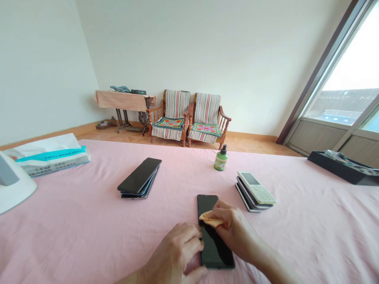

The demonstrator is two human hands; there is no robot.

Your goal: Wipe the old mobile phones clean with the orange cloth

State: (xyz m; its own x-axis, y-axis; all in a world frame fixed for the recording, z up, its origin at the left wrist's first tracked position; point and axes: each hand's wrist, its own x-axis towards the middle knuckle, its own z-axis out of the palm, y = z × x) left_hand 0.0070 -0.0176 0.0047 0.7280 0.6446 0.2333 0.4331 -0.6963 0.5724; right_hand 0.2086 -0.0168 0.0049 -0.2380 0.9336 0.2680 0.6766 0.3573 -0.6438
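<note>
A black phone lies face up on the pink cloth, near the front. My right hand pinches a small yellow-orange cloth and presses it on the upper part of the screen. Along the phone's left edge rests my left hand, its fingers bent against the side and the thumb near the lower left corner. Further left sits a stack of phones with a black one on top. Another stack, topped by a white keypad phone, is to the right. Behind stands a green bottle with a black cap.
A tissue pack and part of a white object are at the left edge. At the right lies a black tray with items in it. Two wooden chairs and a cloth-covered table stand beyond.
</note>
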